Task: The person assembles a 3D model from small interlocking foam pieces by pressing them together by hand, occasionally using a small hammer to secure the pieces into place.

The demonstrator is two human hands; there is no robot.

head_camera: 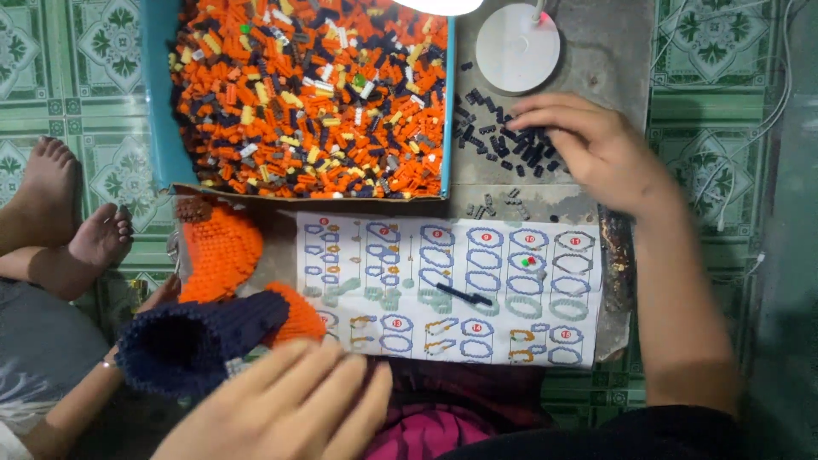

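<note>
My right hand (588, 145) rests fingers-down on a scatter of small dark bricks (498, 140) on the grey work surface, right of the box. My left hand (294, 405) lies at the bottom, fingers spread, touching the near end of a hollow dark-blue brick-built tube (200, 341). That tube joins an orange brick-built model (221, 251) with a second orange part (298, 315). A printed instruction sheet (452, 290) with ring-shaped step drawings lies between my hands, a dark pen-like stick (464, 296) on it.
A blue-walled box (162, 102) full of orange, dark and yellow bricks fills the top left. A white round lamp base (517, 47) stands behind the dark bricks. Another person's bare feet (77, 221) and arm (77, 400) are at the left on green patterned floor tiles.
</note>
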